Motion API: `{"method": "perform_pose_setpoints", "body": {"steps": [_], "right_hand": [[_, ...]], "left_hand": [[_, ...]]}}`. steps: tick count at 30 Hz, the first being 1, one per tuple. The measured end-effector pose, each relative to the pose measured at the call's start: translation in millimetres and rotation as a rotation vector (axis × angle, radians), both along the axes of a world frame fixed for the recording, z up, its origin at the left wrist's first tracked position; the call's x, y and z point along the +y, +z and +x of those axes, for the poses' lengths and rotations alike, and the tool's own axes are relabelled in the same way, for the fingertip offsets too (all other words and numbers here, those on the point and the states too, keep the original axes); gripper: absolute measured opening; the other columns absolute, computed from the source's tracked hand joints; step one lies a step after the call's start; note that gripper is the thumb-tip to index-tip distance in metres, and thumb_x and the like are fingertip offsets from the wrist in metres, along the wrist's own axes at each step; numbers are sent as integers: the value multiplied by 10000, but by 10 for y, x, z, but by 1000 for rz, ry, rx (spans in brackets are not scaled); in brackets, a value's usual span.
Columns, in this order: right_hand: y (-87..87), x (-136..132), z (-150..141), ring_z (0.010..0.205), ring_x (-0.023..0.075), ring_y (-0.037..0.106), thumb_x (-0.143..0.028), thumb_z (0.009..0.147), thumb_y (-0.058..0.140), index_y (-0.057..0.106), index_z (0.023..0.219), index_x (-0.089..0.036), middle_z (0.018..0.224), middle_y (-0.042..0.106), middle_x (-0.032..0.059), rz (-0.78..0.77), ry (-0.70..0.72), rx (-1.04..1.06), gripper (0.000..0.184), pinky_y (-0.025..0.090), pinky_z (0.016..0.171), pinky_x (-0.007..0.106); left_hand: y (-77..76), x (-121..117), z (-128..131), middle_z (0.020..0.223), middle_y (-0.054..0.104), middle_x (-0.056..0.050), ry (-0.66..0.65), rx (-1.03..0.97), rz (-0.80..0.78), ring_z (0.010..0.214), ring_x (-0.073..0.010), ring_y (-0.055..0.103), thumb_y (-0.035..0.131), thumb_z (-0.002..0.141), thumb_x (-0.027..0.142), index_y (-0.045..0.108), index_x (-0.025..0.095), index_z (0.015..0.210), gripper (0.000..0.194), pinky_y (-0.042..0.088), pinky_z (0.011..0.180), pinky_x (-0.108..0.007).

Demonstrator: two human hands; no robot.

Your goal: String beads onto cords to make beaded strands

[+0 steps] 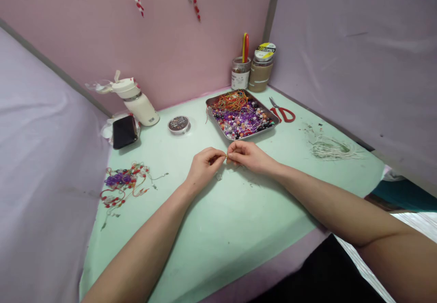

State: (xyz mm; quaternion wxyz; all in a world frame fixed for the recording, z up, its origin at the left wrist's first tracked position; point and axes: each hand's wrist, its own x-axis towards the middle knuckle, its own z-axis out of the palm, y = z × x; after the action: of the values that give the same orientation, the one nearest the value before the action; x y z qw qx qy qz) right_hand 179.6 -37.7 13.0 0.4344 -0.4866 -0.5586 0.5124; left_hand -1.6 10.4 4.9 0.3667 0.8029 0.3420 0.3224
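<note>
My left hand (206, 163) and my right hand (248, 156) meet at mid-table, fingertips pinched close together. Between them shows a tiny yellowish piece (226, 156), too small to name; both hands appear to hold it. A clear bead (219, 176) lies on the table just below my left fingers. Thin pale thread (240, 168) rests under my right hand, its ends hard to follow. Right behind the hands stands a metal tray (228, 138) of mixed purple, clear, orange and black beads (239, 120), with a tangle of orange and red cords (232, 101) at its back.
Red-handled scissors (286, 114) lie right of the tray, with white threads (329, 149) farther right. Beaded strings (124, 180) are heaped at left. A phone (124, 132), a cream bottle (143, 107) and a round container (179, 124) stand behind. Two jars (241, 75) stand in the corner.
</note>
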Motion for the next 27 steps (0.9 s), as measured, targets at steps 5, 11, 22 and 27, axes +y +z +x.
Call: {"method": "perform_pose_setpoints", "body": {"steps": [5, 11, 22, 27], "right_hand": [[21, -4, -11, 574, 103, 464, -300, 812, 582, 565, 783, -178, 634, 525, -41, 22, -47, -75, 126, 374, 583, 257], [29, -13, -23, 550, 98, 440, -365, 814, 594, 569, 786, -172, 604, 513, -42, -36, -28, -59, 196, 340, 545, 250], [38, -19, -17, 509, 75, 399, -411, 779, 656, 559, 776, -169, 566, 496, -53, -147, 2, 71, 261, 278, 498, 237], [-11, 8, 9, 506, 79, 401, -432, 742, 706, 533, 803, -184, 563, 494, -60, -173, 29, 158, 309, 269, 487, 235]], "left_hand": [[7, -2, -5, 793, 676, -24, -16, 44, 33, 711, -131, 575, 577, 829, 205, 703, 189, 828, 127, 431, 663, -247], [-9, -15, 9, 790, 670, -23, 2, 5, -12, 711, -131, 587, 589, 817, 210, 695, 182, 823, 110, 445, 656, -244], [-16, -48, 24, 878, 718, -50, 29, -88, -150, 793, -157, 650, 613, 813, 262, 697, 171, 915, 160, 500, 744, -269], [3, -36, 13, 897, 722, -55, -19, -98, -37, 821, -156, 642, 613, 838, 248, 730, 197, 971, 184, 494, 770, -277]]}}
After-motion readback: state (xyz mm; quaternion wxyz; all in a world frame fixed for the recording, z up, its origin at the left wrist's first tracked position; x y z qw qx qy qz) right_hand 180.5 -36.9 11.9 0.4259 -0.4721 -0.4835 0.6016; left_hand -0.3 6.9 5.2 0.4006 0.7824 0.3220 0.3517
